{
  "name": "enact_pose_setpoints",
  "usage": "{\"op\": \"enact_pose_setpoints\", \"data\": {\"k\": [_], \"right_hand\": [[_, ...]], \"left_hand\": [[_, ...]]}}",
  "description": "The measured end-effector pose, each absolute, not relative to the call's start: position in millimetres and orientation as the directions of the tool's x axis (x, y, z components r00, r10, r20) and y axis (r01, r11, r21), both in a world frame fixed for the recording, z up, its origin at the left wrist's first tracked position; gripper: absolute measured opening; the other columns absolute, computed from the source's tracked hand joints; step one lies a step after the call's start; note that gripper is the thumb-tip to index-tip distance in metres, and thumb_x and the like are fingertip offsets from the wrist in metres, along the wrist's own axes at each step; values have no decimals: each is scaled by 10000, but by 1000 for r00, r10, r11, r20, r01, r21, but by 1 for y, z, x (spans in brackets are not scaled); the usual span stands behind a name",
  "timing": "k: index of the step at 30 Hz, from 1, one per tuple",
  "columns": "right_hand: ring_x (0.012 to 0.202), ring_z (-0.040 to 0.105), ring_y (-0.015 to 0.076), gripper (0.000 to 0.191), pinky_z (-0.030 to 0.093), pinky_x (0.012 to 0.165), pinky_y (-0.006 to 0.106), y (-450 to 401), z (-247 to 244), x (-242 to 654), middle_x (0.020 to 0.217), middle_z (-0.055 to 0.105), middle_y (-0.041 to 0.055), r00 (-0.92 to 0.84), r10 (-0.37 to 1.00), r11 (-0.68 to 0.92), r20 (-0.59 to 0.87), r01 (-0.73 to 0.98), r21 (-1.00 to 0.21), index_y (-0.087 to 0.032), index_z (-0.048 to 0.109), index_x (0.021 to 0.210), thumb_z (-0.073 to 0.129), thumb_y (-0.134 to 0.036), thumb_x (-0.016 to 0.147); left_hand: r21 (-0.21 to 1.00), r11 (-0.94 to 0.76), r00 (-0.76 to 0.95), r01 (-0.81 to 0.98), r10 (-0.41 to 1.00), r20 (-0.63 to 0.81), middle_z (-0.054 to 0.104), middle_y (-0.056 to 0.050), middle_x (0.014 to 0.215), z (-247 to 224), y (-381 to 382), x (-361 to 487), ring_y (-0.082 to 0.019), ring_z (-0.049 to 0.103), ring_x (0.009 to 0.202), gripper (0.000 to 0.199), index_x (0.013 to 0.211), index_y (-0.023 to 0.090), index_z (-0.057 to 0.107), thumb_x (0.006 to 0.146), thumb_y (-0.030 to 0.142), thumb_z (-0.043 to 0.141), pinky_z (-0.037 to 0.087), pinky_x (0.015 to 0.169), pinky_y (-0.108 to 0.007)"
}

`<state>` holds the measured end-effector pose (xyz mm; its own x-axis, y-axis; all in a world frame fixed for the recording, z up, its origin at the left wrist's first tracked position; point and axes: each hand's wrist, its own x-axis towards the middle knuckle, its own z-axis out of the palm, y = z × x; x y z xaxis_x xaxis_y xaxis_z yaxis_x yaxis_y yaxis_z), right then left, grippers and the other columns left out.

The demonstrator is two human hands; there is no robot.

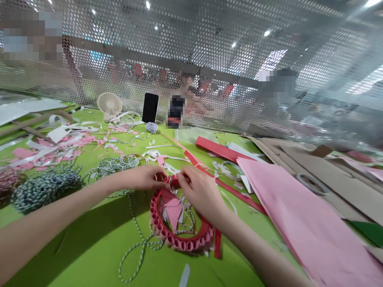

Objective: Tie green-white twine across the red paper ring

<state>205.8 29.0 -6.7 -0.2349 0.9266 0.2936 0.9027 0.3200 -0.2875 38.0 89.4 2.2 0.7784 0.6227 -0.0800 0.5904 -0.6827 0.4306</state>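
From the head camera, a red paper ring (179, 239) edged with rolled loops lies on the green mat (89, 247), a pink paper piece (172, 209) and green-white twine (44, 191) inside and beside it. The left hand (140, 178) and right hand (199, 194) both pinch its top rim narrowly, close together. Pink paper sheets (299, 223) and cardboard (338, 175) lie right; a desk fan (109, 104) and upright phone (150, 107) stand before a perforated metal screen (191, 40).
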Motion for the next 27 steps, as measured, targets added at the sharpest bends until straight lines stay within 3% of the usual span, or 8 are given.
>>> {"op": "enact_pose_setpoints", "data": {"k": [4, 10, 18, 22, 24, 27], "right_hand": [[743, 559, 160, 169, 389, 611, 257, 36, -11, 212, 817, 629, 43, -281, 906, 388, 315, 848, -360, -178, 598, 904, 484, -222, 788], [728, 536, 158, 134, 399, 648, 266, 38, -16, 207, 742, 614, 39, -338, 869, 460, 361, 820, -341, -159, 589, 727, 466, -116, 758], [705, 507, 179, 206, 392, 639, 311, 36, -15, 211, 761, 617, 76, -447, 784, 557, 430, 812, -171, -148, 594, 789, 399, -83, 786], [783, 527, 202, 210, 416, 703, 339, 37, -13, 215, 849, 626, 108, -530, 690, 629, 493, 776, -46, -119, 598, 839, 402, -71, 783], [786, 531, 194, 216, 430, 694, 327, 38, -11, 217, 835, 620, 104, -496, 663, 647, 561, 756, -96, -124, 586, 836, 389, -64, 772], [722, 531, 158, 180, 435, 646, 287, 37, -5, 219, 742, 595, 53, -296, 715, 607, 633, 713, -351, -160, 555, 785, 396, -77, 771]], "left_hand": [[443, -665, 759, 601, 648, -58, 670, -68, 758, -2, 81, 45, -123, 575, 596, 228, 875, 124, 586, 797, 285, 444, 412, 501, -196], [425, -690, 746, 586, 664, 47, 641, -86, 765, -9, 78, 51, -153, 561, 643, 154, 818, 119, 574, 752, 167, 443, 418, 568, -250], [467, -696, 699, 545, 685, 206, 602, -77, 794, -7, 82, 53, -161, 529, 750, 165, 792, 134, 571, 788, 199, 419, 421, 676, -276], [533, -640, 644, 553, 734, 213, 613, -56, 796, 1, 80, 52, -133, 545, 674, 160, 838, 142, 557, 789, 218, 425, 428, 598, -242], [568, -612, 638, 551, 747, 186, 614, -24, 707, 5, 79, 50, -110, 533, 577, 161, 852, 145, 544, 798, 228, 418, 415, 517, -212], [611, -588, 643, 530, 748, 163, 611, 2, 638, 9, 76, 50, -102, 533, 541, 156, 868, 153, 521, 812, 241, 406, 415, 493, -198]]}}
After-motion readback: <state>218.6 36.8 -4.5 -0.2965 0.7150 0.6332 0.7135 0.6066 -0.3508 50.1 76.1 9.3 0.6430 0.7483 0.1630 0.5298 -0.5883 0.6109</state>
